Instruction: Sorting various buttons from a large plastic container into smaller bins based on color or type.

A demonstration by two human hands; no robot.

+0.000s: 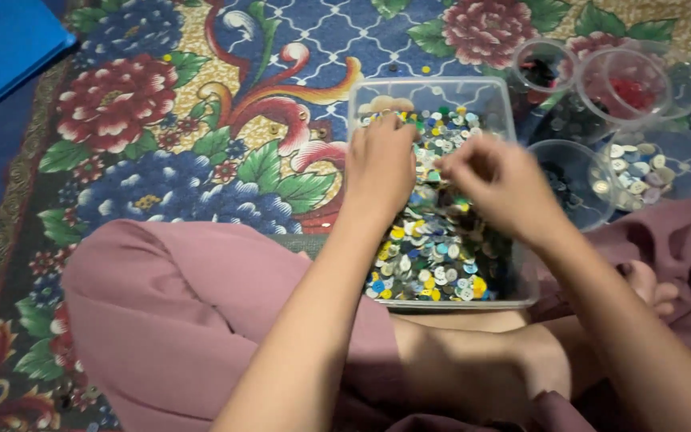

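The work surface was a floral carpet (169, 120) patterned with red and blue blossoms, green leaves and a blue lattice field. A flat blue object (1, 48) lay at the upper left corner. The person sat cross-legged on this carpet in mauve trousers (177, 312), with a bare foot (473, 360) under the forearms.

A clear rectangular plastic container (513, 120) rested on the carpet directly ahead of the legs. It held a dense layer of mixed buttons (433, 264) in white, yellow, blue, green and grey.

To the right of the container stood several clear round cups. One cup (657, 164) held pale buttons, one (581, 180) held dark ones, and one (625, 84) held red ones.

The left hand (379, 168) was placed over the upper left area of the container, fingers curled downward into the buttons. Whether it gripped any button could not be determined.

The right hand (501, 184) hovered above the container's centre, blurred, with fingertips drawn together as in a pinch. Its contents could not be determined.
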